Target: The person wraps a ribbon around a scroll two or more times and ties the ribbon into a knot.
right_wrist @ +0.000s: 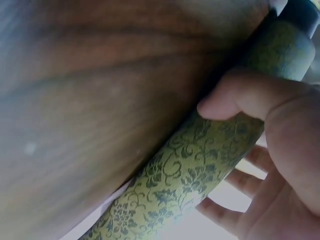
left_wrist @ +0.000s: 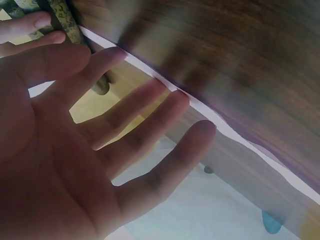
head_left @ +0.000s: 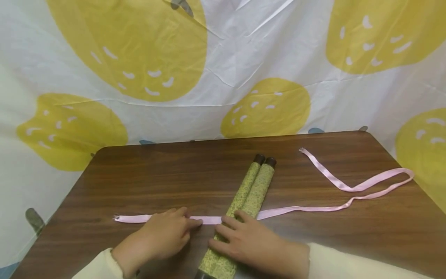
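A scroll [head_left: 258,190] in yellow-green fabric with dark vine patterns lies slantwise on the table, wound into two rolls side by side with dark end knobs. A pink satin ribbon [head_left: 278,211] passes beneath it. My right hand [head_left: 252,242] grips the scroll near its lower part; in the right wrist view the thumb [right_wrist: 225,102] presses the patterned roll, with the fingers across its other side. Left of the scroll, my left hand [head_left: 165,234] rests with its fingertips on the ribbon, fingers loosely extended, as the left wrist view shows.
The ribbon's long right part bends back in a loop near the right side of the brown wooden table [head_left: 167,174]; its short frayed end lies left of the left hand. A white curtain [head_left: 230,50] with yellow fruit prints hangs behind the table.
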